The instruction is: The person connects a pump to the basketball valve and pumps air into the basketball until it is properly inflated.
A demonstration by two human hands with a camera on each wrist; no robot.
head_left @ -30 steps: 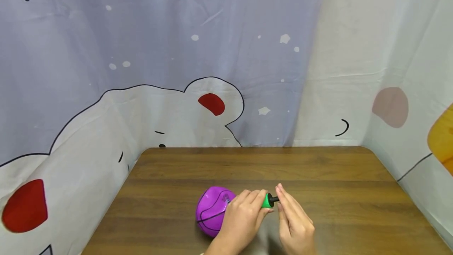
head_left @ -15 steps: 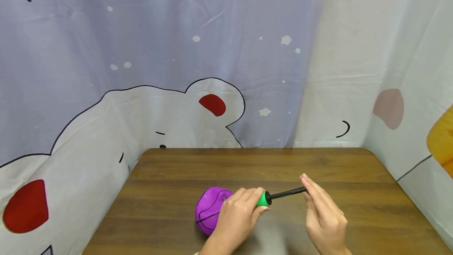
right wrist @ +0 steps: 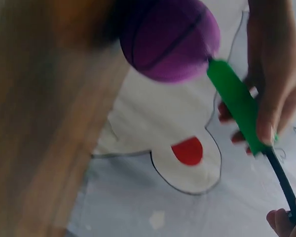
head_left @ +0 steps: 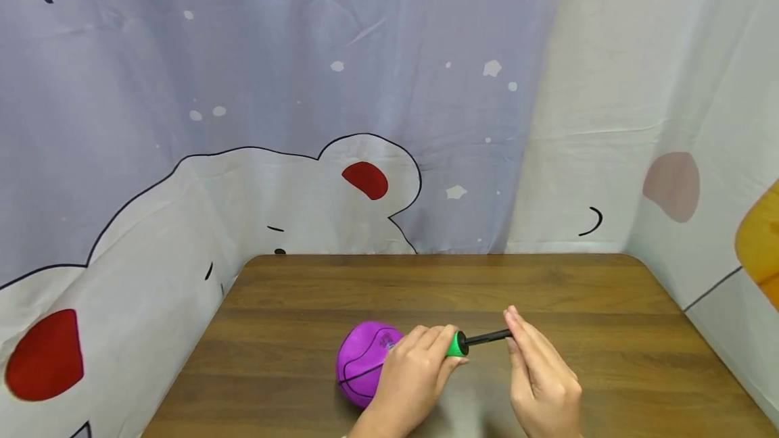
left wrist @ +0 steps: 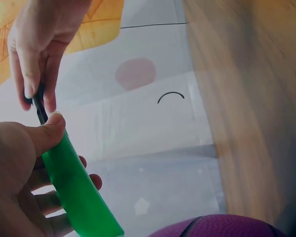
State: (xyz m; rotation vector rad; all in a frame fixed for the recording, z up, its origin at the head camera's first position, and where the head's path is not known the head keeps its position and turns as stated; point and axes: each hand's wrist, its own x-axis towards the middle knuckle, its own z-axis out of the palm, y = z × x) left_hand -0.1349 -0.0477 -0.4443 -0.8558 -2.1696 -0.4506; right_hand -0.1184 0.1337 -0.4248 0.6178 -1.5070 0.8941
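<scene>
A purple ball with black lines (head_left: 362, 360) rests on the table, left of both hands. In the head view my left hand (head_left: 410, 374) grips the green barrel of a hand pump (head_left: 453, 345), covering most of it. The right wrist view shows the pump's far end meeting the ball (right wrist: 172, 39) at a small dark tip. To the right, my right hand (head_left: 544, 380) holds the end of the black rod (head_left: 487, 337) between thumb and fingers. From the left wrist view, the black handle (left wrist: 28, 95) is mostly hidden by those fingers.
The brown wooden table (head_left: 608, 309) has rounded back corners. A printed curtain (head_left: 426, 86) with cartoon shapes hangs right behind it and continues around the left and right sides.
My right hand first drew the black rod well out to the right, then came part way back left, so less rod shows. The left hand and ball have barely moved.
</scene>
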